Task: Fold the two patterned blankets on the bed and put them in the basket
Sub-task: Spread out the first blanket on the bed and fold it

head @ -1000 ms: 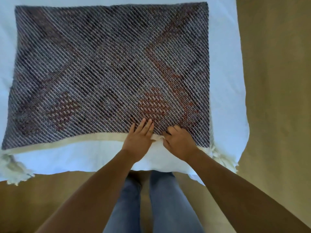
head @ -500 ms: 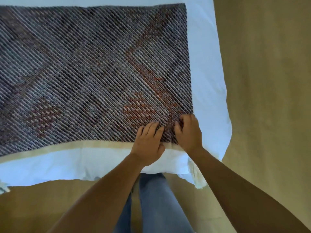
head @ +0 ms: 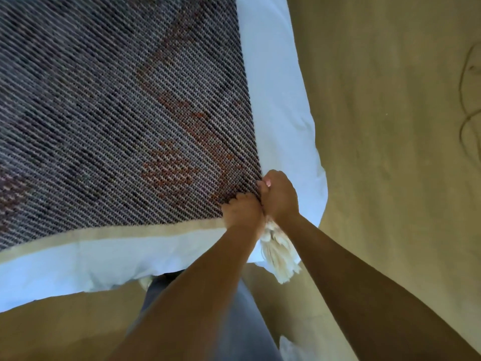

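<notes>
A dark woven patterned blanket [head: 117,113] with rust-red motifs and a cream border lies spread flat on the white bed [head: 281,121]. My left hand [head: 242,211] and my right hand [head: 279,195] sit side by side at the blanket's near right corner, both closed on its edge. A cream tassel fringe [head: 279,256] hangs from that corner below my hands. Only one blanket is in view, and no basket is visible.
The bed's near edge [head: 104,264] runs across the lower left and its corner lies just right of my hands. Tan carpet [head: 390,152] lies to the right and in front. A thin dark cord [head: 466,100] lies on the carpet at far right. My jeans-clad legs show below.
Both hands have slid right along the blanket's near edge to its right corner and closed on it. The view has shifted right and closer; the corner fringe now hangs below my hands.
</notes>
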A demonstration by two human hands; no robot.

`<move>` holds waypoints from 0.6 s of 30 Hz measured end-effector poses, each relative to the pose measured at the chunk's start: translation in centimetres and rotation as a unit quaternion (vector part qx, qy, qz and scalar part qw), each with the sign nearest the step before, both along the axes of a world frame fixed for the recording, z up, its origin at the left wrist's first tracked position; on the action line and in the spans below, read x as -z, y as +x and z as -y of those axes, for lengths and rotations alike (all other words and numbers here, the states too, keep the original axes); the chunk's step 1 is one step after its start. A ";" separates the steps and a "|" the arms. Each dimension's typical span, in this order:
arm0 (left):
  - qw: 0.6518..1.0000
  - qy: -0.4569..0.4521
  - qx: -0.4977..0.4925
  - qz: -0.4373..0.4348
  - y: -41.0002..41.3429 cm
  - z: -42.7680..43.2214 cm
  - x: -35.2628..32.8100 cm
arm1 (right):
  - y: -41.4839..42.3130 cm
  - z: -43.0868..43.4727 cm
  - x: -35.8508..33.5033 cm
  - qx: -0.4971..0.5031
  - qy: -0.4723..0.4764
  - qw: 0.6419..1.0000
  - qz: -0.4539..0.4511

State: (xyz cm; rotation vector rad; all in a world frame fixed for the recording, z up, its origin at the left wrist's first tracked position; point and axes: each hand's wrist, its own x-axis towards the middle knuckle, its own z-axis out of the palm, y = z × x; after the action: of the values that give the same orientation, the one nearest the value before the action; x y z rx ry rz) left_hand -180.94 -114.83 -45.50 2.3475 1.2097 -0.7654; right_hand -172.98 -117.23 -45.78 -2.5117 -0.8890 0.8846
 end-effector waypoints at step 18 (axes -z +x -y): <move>0.969 -0.079 -0.233 0.015 2.7 -3.6 -0.2 | 4.0 -8.1 -0.8 0.074 0.046 0.987 -0.136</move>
State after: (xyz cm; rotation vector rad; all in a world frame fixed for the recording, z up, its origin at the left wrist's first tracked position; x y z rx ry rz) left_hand -178.20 -111.21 -45.32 1.8348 1.5450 -0.6309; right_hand -169.02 -109.12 -44.99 -2.2738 -0.6312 1.0780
